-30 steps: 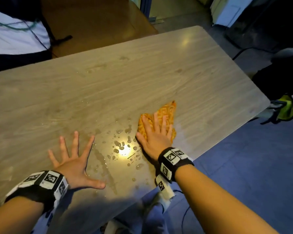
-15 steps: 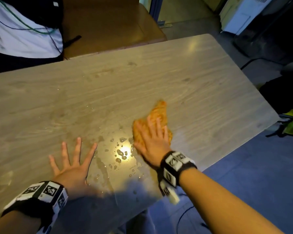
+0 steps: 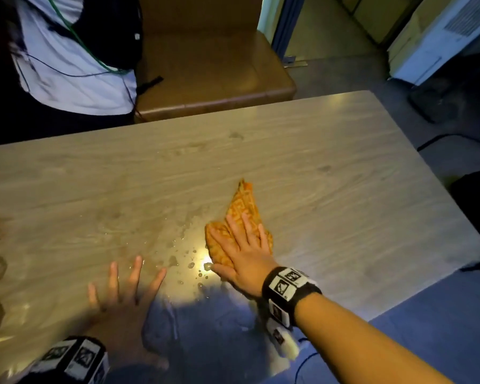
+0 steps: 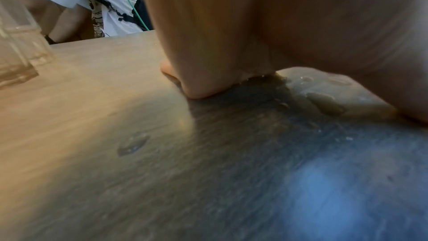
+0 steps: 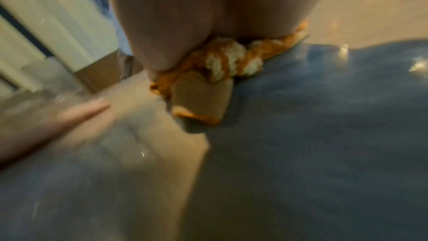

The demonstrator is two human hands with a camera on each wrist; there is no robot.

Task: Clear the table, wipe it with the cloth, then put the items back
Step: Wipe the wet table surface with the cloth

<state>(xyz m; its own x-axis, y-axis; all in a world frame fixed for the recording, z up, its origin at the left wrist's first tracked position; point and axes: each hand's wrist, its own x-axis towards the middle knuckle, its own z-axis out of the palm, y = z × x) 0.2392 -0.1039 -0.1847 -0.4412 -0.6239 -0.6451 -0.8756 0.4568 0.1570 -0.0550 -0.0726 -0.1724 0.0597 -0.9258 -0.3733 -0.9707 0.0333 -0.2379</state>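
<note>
Wood-grain table (image 3: 316,162), water droplets (image 3: 190,265), orange cloth (image 3: 243,206)

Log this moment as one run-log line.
step: wiping | right hand: flat on orange cloth | left hand: spread flat on table | water drops: between hands

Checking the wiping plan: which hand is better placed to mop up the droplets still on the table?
Right. The right hand already presses flat on the orange cloth, right beside the droplets. The left hand lies bare on the table.
</note>
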